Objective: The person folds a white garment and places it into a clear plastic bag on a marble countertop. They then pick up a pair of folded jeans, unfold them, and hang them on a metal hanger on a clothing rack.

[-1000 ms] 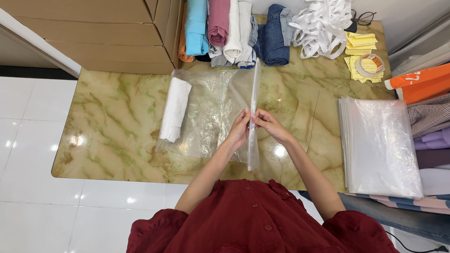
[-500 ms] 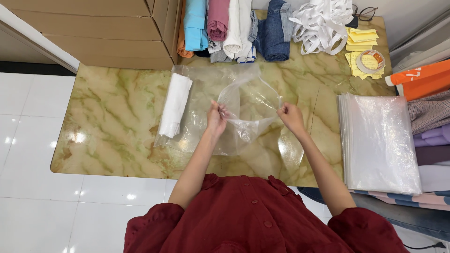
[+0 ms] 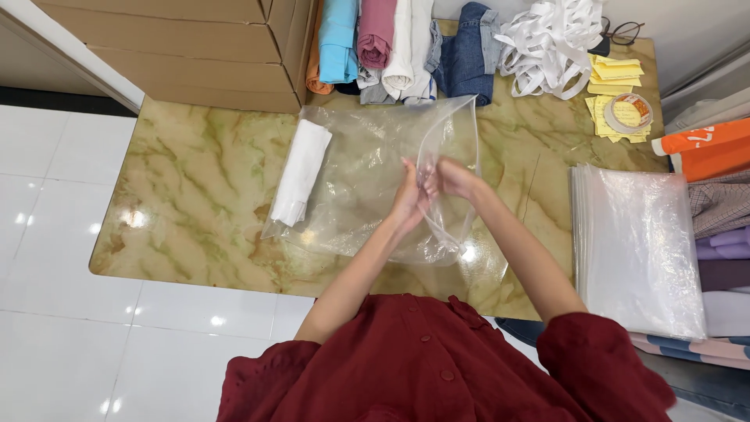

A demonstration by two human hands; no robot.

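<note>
Hands are being held together over the desk [image 3: 195,180], left hand [image 3: 408,202] and right hand [image 3: 451,177] both pinched on the clear bag [image 3: 367,156], while the folded white cloth [image 3: 301,170], long axis running away, is lying left, nearer the left hand.

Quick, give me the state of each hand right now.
Left hand: closed, gripping the clear plastic bag at its open edge.
Right hand: closed, pinching the same bag's edge.

green-veined marble table [image 3: 195,180] on glossy white floor tiles [image 3: 55,234].
</note>
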